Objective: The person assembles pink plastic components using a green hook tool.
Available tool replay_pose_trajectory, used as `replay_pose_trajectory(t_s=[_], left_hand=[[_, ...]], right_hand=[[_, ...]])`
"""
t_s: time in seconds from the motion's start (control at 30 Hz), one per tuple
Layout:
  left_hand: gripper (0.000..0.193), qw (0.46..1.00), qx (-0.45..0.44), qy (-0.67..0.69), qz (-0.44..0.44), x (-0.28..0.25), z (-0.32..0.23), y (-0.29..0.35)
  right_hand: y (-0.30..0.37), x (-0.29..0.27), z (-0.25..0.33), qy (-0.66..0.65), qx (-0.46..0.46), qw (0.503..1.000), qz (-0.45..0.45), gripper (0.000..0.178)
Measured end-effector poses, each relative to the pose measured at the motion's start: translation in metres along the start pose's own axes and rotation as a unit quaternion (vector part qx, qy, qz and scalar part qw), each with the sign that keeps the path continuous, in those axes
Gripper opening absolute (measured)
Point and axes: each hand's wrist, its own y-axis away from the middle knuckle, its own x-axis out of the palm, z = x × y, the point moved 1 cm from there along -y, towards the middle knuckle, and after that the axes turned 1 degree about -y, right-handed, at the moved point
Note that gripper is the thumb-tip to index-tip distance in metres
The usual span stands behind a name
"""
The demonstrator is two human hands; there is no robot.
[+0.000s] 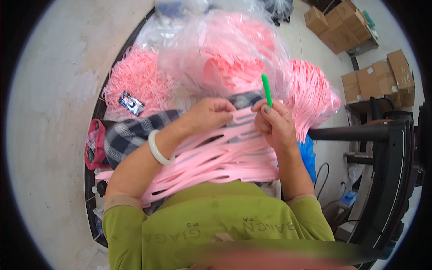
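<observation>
A pink sheet cut into long looped strips (216, 155) lies across my lap, over dark plaid cloth. My left hand (209, 114), below a pale bangle (158, 147), is closed, thumb and fingers pinching the sheet's far edge. Upright in my closed right hand (276, 121) is a slim bright green stick-like tool (266, 85), gripped between thumb and fingers; its lower end is hidden by the hand. That hand is at the sheet's far right corner, and whether it also grips a strip I cannot tell.
Beyond my lap sits a large clear plastic bag (234, 54) full of pink pieces. Loose pink strips (135, 81) heap to its left, with a small shiny packet (131, 102) on them. More strips (310, 94) hang at right, near a black frame (378, 132) and cardboard boxes (375, 78).
</observation>
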Motion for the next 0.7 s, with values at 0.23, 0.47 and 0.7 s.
replay_pose_trajectory(t_s=[0.23, 0.47, 0.7], left_hand=[[0.011, 0.999, -0.031, -0.022, 0.004, 0.000, -0.011, -0.005], [0.010, 0.985, -0.052, -0.159, 0.041, -0.003, -0.034, -0.022], [0.014, 0.991, -0.093, -0.018, 0.096, -0.034, -0.020, -0.033]], right_hand=[[-0.013, 0.008, 0.000, -0.033, -0.069, 0.997, -0.002, 0.034], [-0.014, 0.008, 0.021, 0.268, -0.079, 0.960, -0.022, 0.020], [-0.002, 0.006, 0.002, 0.213, -0.108, 0.965, -0.105, 0.011]])
